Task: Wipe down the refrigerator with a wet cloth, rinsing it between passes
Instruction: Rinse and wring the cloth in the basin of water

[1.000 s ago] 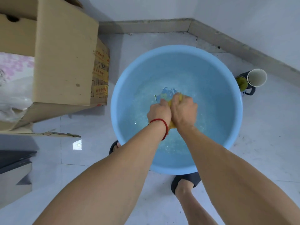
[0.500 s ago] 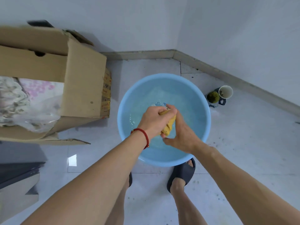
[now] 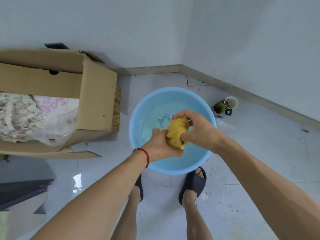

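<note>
A bunched yellow cloth [image 3: 176,133] hangs above a light blue basin [image 3: 138,108] that stands on the tiled floor with shallow water in it. My left hand [image 3: 160,148], with a red string at the wrist, grips the cloth's lower end. My right hand [image 3: 199,130] grips its upper end, fingers curled over the top. The refrigerator is out of view.
An open cardboard box [image 3: 97,96] with fabric and plastic bags stands left of the basin. A dark mug and a white cup [image 3: 231,103] sit on the floor at the right near the baseboard. My feet in dark slippers [image 3: 194,184] stand just before the basin.
My head has risen, so the basin looks smaller. Both hands lifted the cloth out of the water and turned against each other around it.
</note>
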